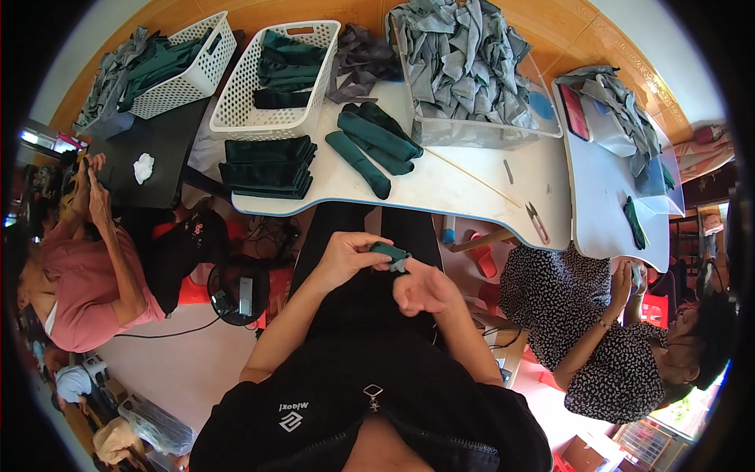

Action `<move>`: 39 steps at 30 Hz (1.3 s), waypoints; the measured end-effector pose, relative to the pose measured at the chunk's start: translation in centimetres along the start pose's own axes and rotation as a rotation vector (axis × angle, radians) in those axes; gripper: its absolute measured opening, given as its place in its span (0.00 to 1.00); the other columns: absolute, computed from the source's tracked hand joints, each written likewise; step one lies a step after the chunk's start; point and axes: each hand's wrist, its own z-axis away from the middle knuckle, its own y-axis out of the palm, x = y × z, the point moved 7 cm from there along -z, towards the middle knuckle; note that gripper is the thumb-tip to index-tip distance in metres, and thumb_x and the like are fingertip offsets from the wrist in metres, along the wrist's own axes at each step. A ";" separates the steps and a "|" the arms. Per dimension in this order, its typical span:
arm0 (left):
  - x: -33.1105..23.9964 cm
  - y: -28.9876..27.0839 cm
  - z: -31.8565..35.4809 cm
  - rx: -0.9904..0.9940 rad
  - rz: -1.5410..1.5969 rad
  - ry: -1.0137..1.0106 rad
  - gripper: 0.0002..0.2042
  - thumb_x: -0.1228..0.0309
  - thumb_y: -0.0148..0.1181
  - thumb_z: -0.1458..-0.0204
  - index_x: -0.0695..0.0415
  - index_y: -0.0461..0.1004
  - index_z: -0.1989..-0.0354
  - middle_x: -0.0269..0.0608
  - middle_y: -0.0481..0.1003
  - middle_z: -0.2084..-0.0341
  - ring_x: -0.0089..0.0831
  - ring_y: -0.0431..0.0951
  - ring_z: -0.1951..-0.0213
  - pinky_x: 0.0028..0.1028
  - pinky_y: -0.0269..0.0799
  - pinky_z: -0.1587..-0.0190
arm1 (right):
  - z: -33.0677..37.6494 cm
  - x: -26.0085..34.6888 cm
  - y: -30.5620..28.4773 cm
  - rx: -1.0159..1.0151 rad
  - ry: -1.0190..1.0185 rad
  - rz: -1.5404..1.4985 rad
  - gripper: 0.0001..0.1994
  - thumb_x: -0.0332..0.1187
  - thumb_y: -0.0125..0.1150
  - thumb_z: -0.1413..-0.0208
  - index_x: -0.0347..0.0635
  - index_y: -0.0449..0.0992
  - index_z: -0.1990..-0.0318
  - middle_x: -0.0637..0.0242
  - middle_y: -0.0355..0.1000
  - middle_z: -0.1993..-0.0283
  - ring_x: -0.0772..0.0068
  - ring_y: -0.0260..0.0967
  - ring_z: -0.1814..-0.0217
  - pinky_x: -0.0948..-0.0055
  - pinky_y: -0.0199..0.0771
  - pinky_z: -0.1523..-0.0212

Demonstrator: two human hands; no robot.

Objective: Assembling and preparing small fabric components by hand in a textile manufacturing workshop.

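Brown-orange tiles (578, 35) run along the wall behind a white table (452, 198), whose blue-trimmed front edge curves just above the knees in the view I watch from afar. Between that edge and the lap, off the table altogether, I see a small dark-green cloth piece (385, 252) held in the air. My operator's left hand (344, 259) pinches it between thumb and fingers; the right hand (429, 291) has its index finger extended to the cloth's near end, its other fingers loosely curled. Whether that fingertip sits inside the fabric or only against it, I cannot tell. As I judge it, the pinch is the weak point: should the left thumb slip on smooth fabric, the piece could drop onto the black clothing, where dark green would be hard to spot. Green rolls (376, 141) lie loose toward the middle of the front edge, so a careless forearm might sweep the nearest one off. Near the front right corner, thread snips (538, 224) lie beside the end of a thin stick (472, 176); I suspect a bump there could tip them to the floor. At the rear edge, grey cloth (472, 71) heaps above the rim of a clear bin (480, 137), and a tug could spill some.
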 end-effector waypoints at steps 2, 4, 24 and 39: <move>-0.6 -2.4 -0.2 -0.160 0.114 0.047 0.14 0.83 0.83 0.20 0.69 0.96 0.31 0.50 1.00 0.47 0.36 1.02 0.53 0.35 1.02 0.45 | 5.4 1.8 -3.9 -0.076 -0.075 0.046 0.59 0.73 0.77 0.13 0.49 0.57 -0.07 0.47 0.90 0.39 0.64 0.79 0.61 0.57 0.88 0.49; -1.1 -4.6 -0.4 -0.280 0.163 0.059 0.08 0.82 0.82 0.19 0.67 0.96 0.37 0.51 1.00 0.49 0.38 1.02 0.58 0.37 1.04 0.50 | 5.1 3.3 -5.9 -0.254 -0.337 0.028 0.70 0.60 0.92 0.19 0.58 0.42 -0.13 0.45 0.89 0.19 0.56 0.92 0.30 0.51 0.94 0.31; -0.3 -1.0 -1.2 -0.047 -0.258 0.125 0.17 0.83 0.81 0.19 0.63 0.96 0.26 0.41 0.95 0.34 0.28 0.96 0.37 0.31 0.93 0.33 | -5.9 7.0 -0.7 -0.598 -0.560 0.069 0.34 0.30 0.76 0.07 0.37 0.75 0.02 0.66 0.90 0.50 0.73 0.86 0.48 0.68 0.84 0.44; 4.1 -1.0 -1.7 -0.149 0.504 -0.082 0.08 0.74 0.79 0.12 0.60 0.95 0.32 0.38 0.97 0.43 0.27 0.98 0.46 0.32 0.96 0.40 | -5.5 3.6 -1.2 -0.939 -0.514 0.711 0.15 0.26 0.87 0.14 0.38 0.91 0.28 0.76 0.86 0.41 0.83 0.83 0.40 0.75 0.88 0.34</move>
